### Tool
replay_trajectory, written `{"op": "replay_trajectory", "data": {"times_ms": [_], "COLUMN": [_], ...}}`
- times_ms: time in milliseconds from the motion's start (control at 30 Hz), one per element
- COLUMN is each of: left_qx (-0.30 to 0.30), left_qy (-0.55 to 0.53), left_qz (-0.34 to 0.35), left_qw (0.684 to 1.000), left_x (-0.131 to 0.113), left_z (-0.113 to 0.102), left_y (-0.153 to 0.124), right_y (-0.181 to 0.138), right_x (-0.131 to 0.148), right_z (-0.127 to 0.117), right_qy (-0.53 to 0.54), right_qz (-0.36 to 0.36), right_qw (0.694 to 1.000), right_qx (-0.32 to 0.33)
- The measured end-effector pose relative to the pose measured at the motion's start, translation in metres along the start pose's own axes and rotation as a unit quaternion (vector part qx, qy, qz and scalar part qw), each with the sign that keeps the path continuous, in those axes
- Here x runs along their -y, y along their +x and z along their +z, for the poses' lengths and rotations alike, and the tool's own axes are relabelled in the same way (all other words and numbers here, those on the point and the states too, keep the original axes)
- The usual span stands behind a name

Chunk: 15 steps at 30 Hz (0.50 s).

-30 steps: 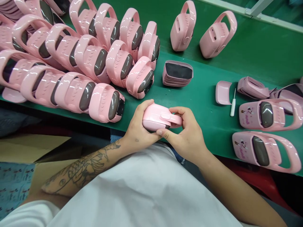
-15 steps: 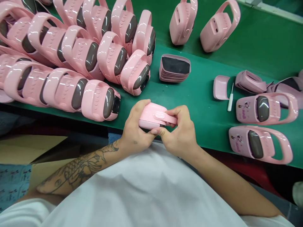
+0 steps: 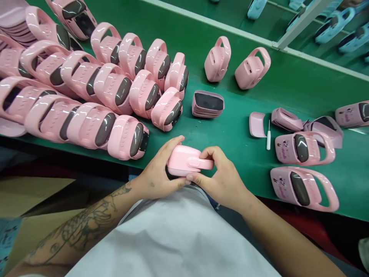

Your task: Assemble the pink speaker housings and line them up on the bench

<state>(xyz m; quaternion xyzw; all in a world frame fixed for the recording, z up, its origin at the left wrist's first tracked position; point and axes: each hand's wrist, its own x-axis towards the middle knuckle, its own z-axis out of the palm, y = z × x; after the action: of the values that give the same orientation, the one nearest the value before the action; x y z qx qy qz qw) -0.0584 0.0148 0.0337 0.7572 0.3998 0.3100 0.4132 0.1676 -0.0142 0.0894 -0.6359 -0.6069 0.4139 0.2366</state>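
A pink plastic device with a loop handle (image 3: 184,159) is held low, at the table's front edge. My left hand (image 3: 161,169) wraps round its wide end, thumb along the near side. At the handle end, my right hand (image 3: 221,173) pinches, its forefinger bent over the handle and its thumb at the lower edge. The underside of the device is hidden. Beyond it on the table lies a stack of pink curved covers with black inner faces (image 3: 208,104).
Rows of similar pink devices (image 3: 103,127) fill the left side. Two more (image 3: 217,59) stand at the back. At right are a loose pink cover (image 3: 257,124), a white-handled screwdriver (image 3: 268,138) and printed pink devices (image 3: 302,188). Light-blue devices (image 3: 334,27) lie beyond the rail.
The camera view has tilted up, showing more of the far side. Both hands still hold the device, which has turned slightly so its near side faces me more.
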Motion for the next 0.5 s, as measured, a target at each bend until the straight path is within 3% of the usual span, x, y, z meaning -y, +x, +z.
{"op": "replay_trajectory", "data": {"times_ms": [200,300,500], "left_qx": [-0.062,-0.06,0.017], "left_qy": [0.071,0.066,-0.036], "left_qz": [0.06,0.094,0.006], "left_qw": [0.994,0.992,0.999], "left_x": [-0.002,-0.004,-0.002], "left_z": [0.006,0.006,0.008], "left_y": [-0.001,0.003,-0.003], "right_y": [0.004,0.008,0.015], "right_x": [0.009,0.014,0.028], "right_z": [-0.01,-0.018,-0.023], "right_qy": [-0.003,-0.007,-0.014], "right_qz": [-0.009,-0.044,-0.042], "right_qw": [0.997,0.991,0.988], "right_qx": [0.072,0.123,0.15]}}
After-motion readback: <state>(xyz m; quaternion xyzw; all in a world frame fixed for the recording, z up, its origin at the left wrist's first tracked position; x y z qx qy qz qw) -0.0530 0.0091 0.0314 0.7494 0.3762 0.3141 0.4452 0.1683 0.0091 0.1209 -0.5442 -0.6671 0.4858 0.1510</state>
